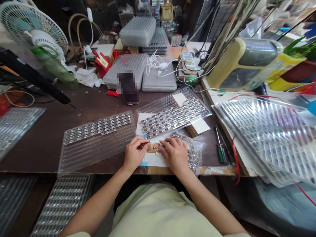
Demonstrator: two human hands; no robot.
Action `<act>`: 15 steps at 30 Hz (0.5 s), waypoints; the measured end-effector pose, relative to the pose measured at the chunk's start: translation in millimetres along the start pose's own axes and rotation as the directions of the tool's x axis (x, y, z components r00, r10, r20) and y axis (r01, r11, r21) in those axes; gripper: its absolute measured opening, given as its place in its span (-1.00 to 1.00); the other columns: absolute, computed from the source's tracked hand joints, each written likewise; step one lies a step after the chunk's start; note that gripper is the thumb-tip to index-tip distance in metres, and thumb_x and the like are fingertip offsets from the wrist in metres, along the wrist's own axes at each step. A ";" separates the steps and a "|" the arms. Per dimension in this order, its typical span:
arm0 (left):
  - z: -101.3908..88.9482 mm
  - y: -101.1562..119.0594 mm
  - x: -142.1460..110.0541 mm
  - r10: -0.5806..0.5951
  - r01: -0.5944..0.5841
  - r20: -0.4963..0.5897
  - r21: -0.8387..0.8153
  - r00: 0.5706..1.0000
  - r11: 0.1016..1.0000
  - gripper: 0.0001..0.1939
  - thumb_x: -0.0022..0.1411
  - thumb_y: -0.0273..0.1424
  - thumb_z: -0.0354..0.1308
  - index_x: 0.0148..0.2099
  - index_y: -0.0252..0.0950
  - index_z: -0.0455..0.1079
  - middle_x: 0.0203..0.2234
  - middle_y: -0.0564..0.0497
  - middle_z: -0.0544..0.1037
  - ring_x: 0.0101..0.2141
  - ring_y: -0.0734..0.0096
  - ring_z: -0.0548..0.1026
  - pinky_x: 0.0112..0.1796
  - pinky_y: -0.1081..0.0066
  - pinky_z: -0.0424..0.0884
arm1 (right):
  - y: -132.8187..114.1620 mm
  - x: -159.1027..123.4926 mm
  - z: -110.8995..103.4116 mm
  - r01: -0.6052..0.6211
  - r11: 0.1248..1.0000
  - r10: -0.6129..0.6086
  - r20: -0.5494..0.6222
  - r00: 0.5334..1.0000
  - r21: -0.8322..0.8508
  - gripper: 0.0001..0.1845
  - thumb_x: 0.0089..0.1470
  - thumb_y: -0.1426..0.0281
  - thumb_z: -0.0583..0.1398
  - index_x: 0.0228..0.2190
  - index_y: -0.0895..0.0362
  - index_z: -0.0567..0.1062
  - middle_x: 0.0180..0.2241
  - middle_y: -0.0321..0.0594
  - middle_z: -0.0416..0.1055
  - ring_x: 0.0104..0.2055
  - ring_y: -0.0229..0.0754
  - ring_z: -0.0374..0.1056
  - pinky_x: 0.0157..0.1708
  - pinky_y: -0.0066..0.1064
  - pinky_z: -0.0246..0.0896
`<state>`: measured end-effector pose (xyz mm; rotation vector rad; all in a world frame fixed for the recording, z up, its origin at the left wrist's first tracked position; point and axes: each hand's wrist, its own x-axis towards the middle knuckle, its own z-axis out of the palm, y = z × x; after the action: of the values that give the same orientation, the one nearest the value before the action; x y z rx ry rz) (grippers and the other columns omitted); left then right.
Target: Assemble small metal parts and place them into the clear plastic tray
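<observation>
Fingers (141, 141) flank a brown piece (153, 148), long axis left-to-right.

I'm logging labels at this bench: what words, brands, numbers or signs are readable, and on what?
No text is legible.
Red packet: marks on its pale label are too small and blurred to read.
White device behind the white cable: bluish patches, too blurred to read.
Metal parts in rows: any markings are too small to read.
</observation>
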<state>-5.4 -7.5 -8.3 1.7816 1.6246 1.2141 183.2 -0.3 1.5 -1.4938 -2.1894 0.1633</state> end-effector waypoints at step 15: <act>14.6 22.1 8.3 0.119 -0.134 0.171 0.079 0.978 0.988 -0.87 0.19 -0.35 0.18 -0.21 -0.21 0.52 -0.34 -0.01 0.52 -0.30 0.40 0.49 -0.28 0.42 0.40 | 21.1 -13.5 1.8 -0.043 0.986 0.064 -0.125 0.990 0.161 -0.87 0.15 0.42 0.12 -0.35 0.10 0.49 -0.33 -0.18 0.41 -0.25 -0.15 0.24 -0.21 -0.29 0.12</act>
<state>18.5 -0.9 4.3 2.0118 1.5122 1.0285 204.1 -3.8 -12.0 -1.4349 -1.9869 0.2445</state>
